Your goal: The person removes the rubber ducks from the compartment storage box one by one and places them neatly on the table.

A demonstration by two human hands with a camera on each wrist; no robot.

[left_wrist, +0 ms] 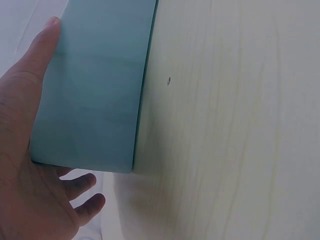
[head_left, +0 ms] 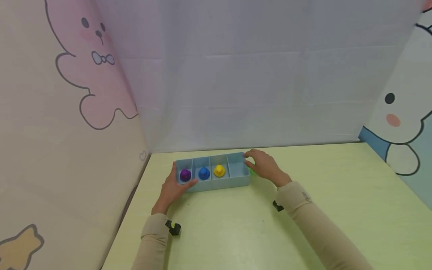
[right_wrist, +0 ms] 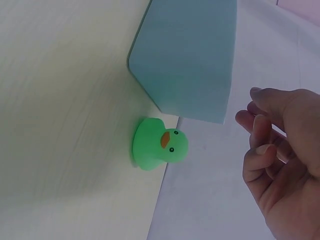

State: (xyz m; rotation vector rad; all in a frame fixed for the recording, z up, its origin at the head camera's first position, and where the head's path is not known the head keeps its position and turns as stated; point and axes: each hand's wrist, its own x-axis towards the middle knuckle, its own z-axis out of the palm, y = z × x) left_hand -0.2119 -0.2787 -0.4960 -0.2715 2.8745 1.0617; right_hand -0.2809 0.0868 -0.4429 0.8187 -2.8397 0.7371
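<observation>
A pale blue divided box [head_left: 221, 183] stands on the table with a row of compartments. From the left, they hold a purple duck [head_left: 185, 175], a blue duck [head_left: 204, 173] and a yellow duck [head_left: 219, 171]; the rightmost shows its bare floor. My left hand [head_left: 171, 190] grips the box's left end, thumb along the front wall and fingers round the end wall. Beside the right end sits a green toy duck [right_wrist: 150, 143], upright on the table and partly hidden in the head view. Above it, my right hand [head_left: 266, 165] hovers near the box's right rim, fingers loosely bent, holding nothing.
The light wooden table [head_left: 222, 232] ends at a white cloth backdrop [head_left: 236, 93] just behind the box. Cloth printed with cartoon animals hangs at the left and right sides. Each wrist wears a small black camera [head_left: 173, 227].
</observation>
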